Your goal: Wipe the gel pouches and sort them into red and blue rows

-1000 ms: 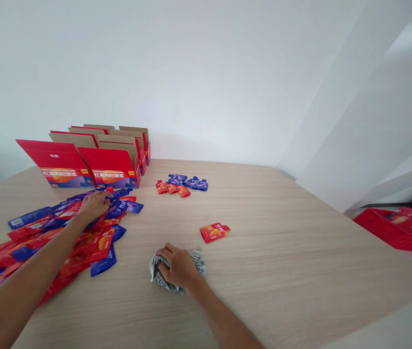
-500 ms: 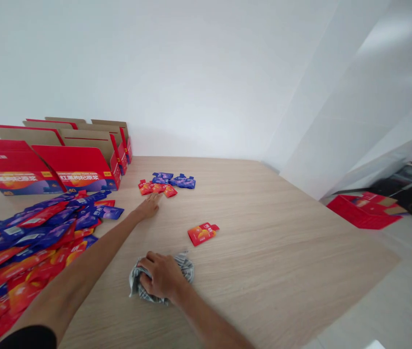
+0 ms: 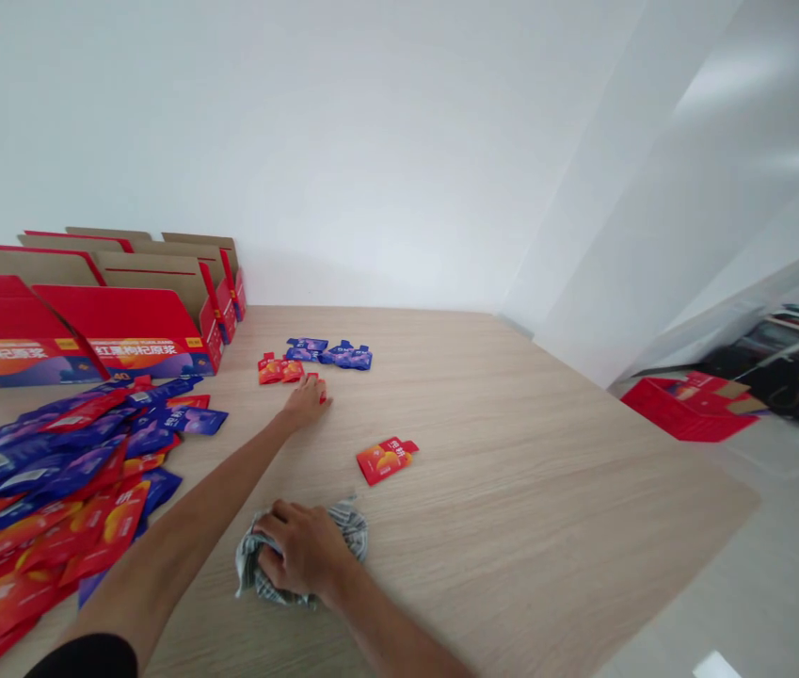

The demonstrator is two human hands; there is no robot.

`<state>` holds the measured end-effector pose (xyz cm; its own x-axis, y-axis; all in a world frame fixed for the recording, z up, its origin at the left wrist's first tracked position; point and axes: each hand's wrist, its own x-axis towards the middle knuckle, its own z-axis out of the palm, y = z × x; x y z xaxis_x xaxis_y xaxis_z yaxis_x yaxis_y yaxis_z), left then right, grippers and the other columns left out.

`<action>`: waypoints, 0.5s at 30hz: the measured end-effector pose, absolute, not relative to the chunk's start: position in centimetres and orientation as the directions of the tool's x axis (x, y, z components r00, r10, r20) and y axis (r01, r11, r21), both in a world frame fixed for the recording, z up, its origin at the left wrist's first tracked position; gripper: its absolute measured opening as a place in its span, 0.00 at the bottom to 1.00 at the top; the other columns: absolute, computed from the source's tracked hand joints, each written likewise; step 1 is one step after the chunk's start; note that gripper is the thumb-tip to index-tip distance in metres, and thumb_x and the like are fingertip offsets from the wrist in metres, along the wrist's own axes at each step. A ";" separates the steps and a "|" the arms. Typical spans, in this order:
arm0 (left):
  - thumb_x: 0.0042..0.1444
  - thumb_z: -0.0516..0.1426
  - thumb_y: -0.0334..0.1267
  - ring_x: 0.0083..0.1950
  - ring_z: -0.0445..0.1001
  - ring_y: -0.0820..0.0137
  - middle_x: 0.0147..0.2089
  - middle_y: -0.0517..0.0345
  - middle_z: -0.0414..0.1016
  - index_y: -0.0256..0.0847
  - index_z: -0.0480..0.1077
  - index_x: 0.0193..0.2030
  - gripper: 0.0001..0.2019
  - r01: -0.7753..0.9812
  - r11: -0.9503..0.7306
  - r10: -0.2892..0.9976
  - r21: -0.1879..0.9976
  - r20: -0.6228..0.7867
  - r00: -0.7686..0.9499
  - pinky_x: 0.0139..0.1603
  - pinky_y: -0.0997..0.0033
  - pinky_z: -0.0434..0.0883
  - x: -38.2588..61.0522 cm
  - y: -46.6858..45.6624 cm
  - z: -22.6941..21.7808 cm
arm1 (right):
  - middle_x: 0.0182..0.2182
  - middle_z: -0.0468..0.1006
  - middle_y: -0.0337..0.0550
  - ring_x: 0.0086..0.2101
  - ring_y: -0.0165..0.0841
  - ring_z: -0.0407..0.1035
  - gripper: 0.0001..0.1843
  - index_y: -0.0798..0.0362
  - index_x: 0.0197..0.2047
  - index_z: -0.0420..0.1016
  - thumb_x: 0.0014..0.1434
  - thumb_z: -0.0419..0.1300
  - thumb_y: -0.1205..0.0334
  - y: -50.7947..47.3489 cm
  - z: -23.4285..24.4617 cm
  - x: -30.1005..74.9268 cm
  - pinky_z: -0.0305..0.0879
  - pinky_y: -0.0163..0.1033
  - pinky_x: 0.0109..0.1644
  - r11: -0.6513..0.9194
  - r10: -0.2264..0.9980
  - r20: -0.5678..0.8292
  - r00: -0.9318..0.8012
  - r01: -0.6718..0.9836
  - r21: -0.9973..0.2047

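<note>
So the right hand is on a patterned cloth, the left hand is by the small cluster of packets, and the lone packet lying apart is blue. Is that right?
Not quite: the lone packet is red and orange, not blue, as the head view shows. The right hand is on the patterned cloth, and the left hand is by the small cluster of packets.

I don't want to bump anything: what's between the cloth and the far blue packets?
From cloth to blue packets, the head view shows bare table, then your left hand on a red packet.
</note>
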<state>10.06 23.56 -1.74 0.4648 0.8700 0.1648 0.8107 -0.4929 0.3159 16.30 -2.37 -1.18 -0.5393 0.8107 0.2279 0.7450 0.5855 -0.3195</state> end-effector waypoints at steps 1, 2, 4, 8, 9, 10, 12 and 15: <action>0.59 0.56 0.42 0.64 0.63 0.47 0.58 0.36 0.69 0.36 0.72 0.48 0.15 0.813 -0.483 0.876 0.325 0.161 0.455 0.64 0.45 0.65 9.6 23.0 -1.7 | 0.45 0.79 0.40 0.43 0.37 0.77 0.13 0.46 0.53 0.74 0.66 0.61 0.55 -2.4 -1.1 16.3 0.72 0.38 0.39 0.587 0.810 0.226 -0.542 0.745 -0.317; 0.57 0.57 0.41 0.64 0.63 0.47 0.58 0.36 0.69 0.36 0.72 0.50 0.16 0.816 -0.470 0.882 0.335 0.158 0.444 0.65 0.45 0.64 9.1 22.4 -1.8 | 0.45 0.79 0.40 0.43 0.38 0.77 0.13 0.46 0.53 0.74 0.66 0.61 0.55 -2.4 -1.1 16.3 0.72 0.37 0.39 0.588 0.809 0.223 -0.544 0.745 -0.315; 0.52 0.59 0.38 0.67 0.60 0.45 0.61 0.36 0.67 0.36 0.69 0.55 0.23 0.822 -0.441 0.897 0.361 0.157 0.412 0.66 0.44 0.61 8.0 21.0 -1.9 | 0.44 0.79 0.40 0.43 0.38 0.77 0.13 0.47 0.53 0.75 0.65 0.61 0.56 -2.4 -1.1 16.3 0.72 0.37 0.38 0.586 0.810 0.220 -0.544 0.747 -0.314; 0.49 0.61 0.37 0.70 0.57 0.43 0.66 0.37 0.65 0.40 0.63 0.65 0.34 0.817 -0.376 0.927 0.436 0.161 0.340 0.69 0.41 0.57 5.8 17.3 -2.6 | 0.44 0.79 0.41 0.42 0.37 0.77 0.12 0.47 0.51 0.76 0.65 0.61 0.57 -2.5 -1.1 16.3 0.71 0.37 0.39 0.584 0.812 0.240 -0.532 0.739 -0.336; 0.50 0.60 0.37 0.70 0.57 0.43 0.66 0.37 0.65 0.40 0.62 0.66 0.34 0.812 -0.364 0.931 0.456 0.166 0.324 0.70 0.40 0.56 5.2 16.4 -2.7 | 0.45 0.79 0.41 0.43 0.37 0.77 0.12 0.47 0.51 0.76 0.65 0.61 0.58 -2.5 -1.1 16.3 0.71 0.37 0.40 0.584 0.811 0.249 -0.529 0.733 -0.349; 0.52 0.59 0.38 0.70 0.58 0.43 0.67 0.36 0.65 0.40 0.61 0.66 0.33 0.811 -0.356 0.934 0.464 0.173 0.311 0.70 0.40 0.54 4.7 15.4 -2.8 | 0.45 0.79 0.41 0.43 0.37 0.76 0.12 0.47 0.52 0.75 0.65 0.61 0.58 -2.5 -1.1 16.4 0.71 0.37 0.41 0.584 0.812 0.261 -0.523 0.725 -0.365; 0.55 0.57 0.39 0.70 0.59 0.45 0.67 0.36 0.66 0.39 0.61 0.67 0.32 0.759 -0.324 0.946 0.565 0.192 0.261 0.71 0.42 0.53 3.9 13.5 -2.7 | 0.47 0.80 0.42 0.44 0.36 0.76 0.13 0.48 0.53 0.75 0.65 0.61 0.60 -2.5 -1.0 16.6 0.71 0.37 0.44 0.570 0.821 0.292 -0.490 0.715 -0.404; 0.55 0.56 0.40 0.65 0.66 0.51 0.63 0.41 0.71 0.40 0.62 0.67 0.31 0.425 -0.172 0.984 0.889 0.137 0.111 0.68 0.48 0.61 3.1 10.6 -2.3 | 0.47 0.79 0.44 0.45 0.36 0.76 0.14 0.49 0.53 0.75 0.64 0.60 0.65 -2.4 -0.8 17.1 0.70 0.37 0.46 0.520 0.851 0.350 -0.392 0.723 -0.455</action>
